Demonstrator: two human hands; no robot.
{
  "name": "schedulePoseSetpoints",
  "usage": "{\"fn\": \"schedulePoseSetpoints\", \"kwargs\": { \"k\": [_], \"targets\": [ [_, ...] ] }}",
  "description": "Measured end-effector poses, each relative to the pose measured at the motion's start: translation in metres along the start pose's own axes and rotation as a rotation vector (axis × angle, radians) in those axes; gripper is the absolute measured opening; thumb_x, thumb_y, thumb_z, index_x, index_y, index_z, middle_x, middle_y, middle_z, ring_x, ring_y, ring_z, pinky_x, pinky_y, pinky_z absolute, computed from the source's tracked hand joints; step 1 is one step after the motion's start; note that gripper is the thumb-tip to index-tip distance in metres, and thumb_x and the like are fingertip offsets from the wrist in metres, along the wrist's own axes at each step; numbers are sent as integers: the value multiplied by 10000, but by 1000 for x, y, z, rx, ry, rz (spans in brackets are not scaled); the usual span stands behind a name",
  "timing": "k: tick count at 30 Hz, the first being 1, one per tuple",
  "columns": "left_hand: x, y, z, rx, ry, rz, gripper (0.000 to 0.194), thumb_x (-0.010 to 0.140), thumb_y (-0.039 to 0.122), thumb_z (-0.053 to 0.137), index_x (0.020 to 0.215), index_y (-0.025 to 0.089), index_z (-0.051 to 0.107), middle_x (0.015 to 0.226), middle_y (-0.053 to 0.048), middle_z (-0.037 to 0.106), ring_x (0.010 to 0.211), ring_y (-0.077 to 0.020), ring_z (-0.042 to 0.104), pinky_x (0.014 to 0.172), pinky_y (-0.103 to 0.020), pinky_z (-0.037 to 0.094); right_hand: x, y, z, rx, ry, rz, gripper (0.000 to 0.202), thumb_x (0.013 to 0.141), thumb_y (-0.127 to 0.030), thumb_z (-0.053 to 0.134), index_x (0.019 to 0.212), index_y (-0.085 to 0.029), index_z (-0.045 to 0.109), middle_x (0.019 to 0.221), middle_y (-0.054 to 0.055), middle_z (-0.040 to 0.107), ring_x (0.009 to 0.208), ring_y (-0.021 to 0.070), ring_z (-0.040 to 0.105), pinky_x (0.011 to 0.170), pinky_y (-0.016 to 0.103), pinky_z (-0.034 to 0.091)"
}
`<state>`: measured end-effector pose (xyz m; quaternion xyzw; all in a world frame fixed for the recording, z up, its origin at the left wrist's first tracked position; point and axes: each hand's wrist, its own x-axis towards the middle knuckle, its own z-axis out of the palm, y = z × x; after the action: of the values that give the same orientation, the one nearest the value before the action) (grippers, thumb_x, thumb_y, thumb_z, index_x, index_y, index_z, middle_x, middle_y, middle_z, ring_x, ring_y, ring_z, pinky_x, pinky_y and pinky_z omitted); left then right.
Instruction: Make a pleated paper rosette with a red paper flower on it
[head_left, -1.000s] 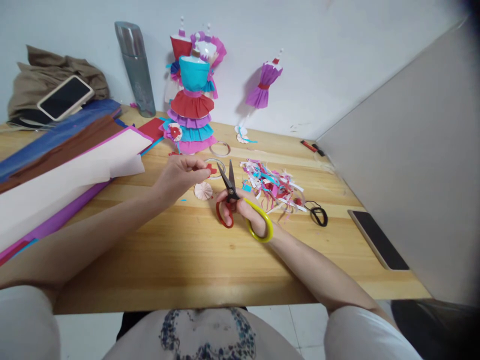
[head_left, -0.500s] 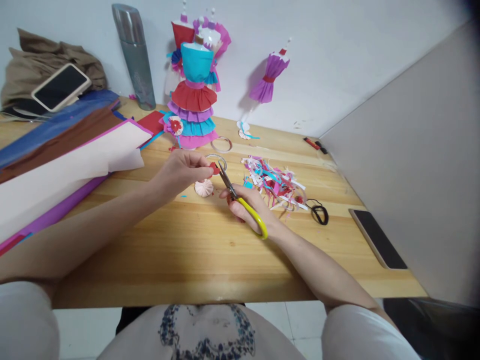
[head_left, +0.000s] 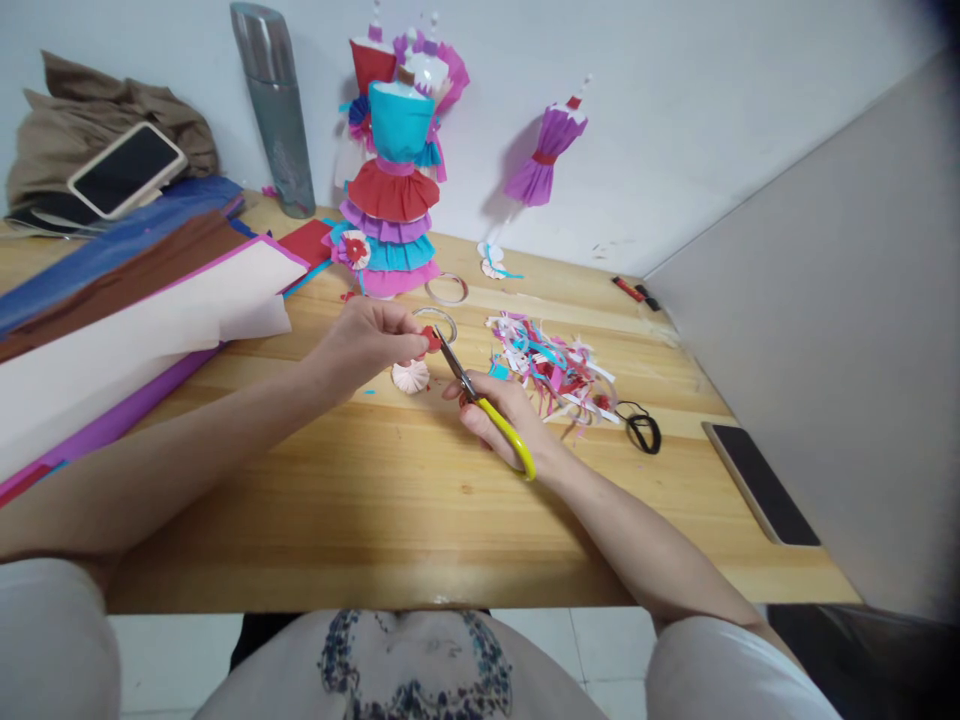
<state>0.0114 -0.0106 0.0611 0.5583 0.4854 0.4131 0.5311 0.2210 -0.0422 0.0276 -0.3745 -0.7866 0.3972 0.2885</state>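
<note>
A wooden desk (head_left: pixel 465 540) spread beneath the person's forearms. Across its left side lay layered paper sheets (head_left: pixel 150 330), white, brown, blue and purple among them. At the back stood a mannequin in a tiered paper dress (head_left: pixel 394 195), turquoise on top with red, purple, turquoise and pink ruffles below. Just left of it stood a grey tumbler (head_left: pixel 277 125) with a metallic cap; to the right was a smaller mannequin in a purple dress (head_left: pixel 545 160), belted in red. A smartphone (head_left: pixel 761 485) lay near the right edge, and a tangled heap of paper scraps (head_left: pixel 551 370) lay just beyond the right hand (head_left: pixel 504 405). That hand's fingers were curled around the scissors (head_left: pixel 508 430), whose yellow handle showed and whose blades, almost together, pointed towards the left hand (head_left: pixel 375 335). A pale pleated rosette (head_left: pixel 410 377) rested on the desk just below the left fingers. Thumb and forefinger there were pressed together, pinching a small red paper piece (head_left: pixel 431 339) at the blade tips; whether these bit into it was too small to tell.
</note>
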Motion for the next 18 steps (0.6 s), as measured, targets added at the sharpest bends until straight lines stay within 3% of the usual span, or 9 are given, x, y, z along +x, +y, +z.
{"fn": "schedulePoseSetpoints", "kwargs": {
  "k": [18],
  "targets": [
    [1,0,-1,26,2,-19,116,635,246,682,562,163,643,528,-3,624,523,-115,557,540,-242,439,0,2,-1,-23,-14,4,451,879,-613,501,866,-169,582,595,-24,453,507,110,401,492,251,297]
  ]
}}
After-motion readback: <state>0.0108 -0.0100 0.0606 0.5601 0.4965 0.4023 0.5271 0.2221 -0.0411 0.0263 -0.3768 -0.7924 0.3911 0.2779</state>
